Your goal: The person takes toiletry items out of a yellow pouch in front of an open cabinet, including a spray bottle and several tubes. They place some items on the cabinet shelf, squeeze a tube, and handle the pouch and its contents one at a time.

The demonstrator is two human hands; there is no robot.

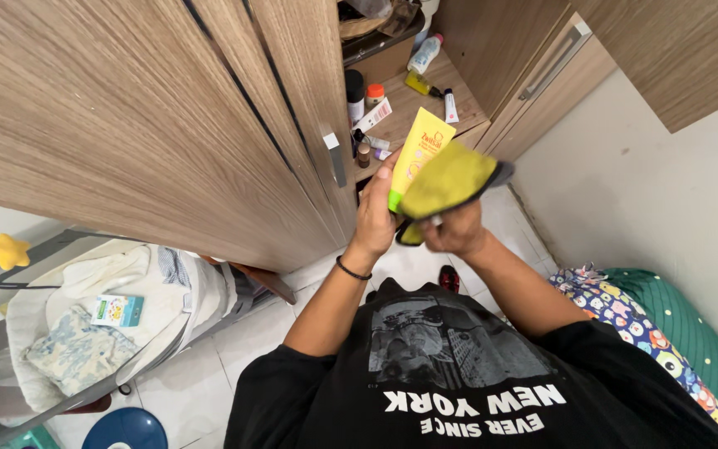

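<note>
My left hand (376, 212) grips a yellow tube (420, 150) with a green cap, held upright in front of an open wooden cupboard. My right hand (456, 231) holds a yellow-green cloth (450, 179) with a dark edge, pressed against the lower part of the tube. A black band sits on my left wrist. Both hands are raised at chest height, close together.
The cupboard shelf (413, 104) holds several small bottles and tubes. A wooden cupboard door (151, 125) stands at the left. A baby cot (85, 324) with cloths and a small box lies lower left. A patterned bed (666, 341) is at the right; a blue stool (126, 428) stands below.
</note>
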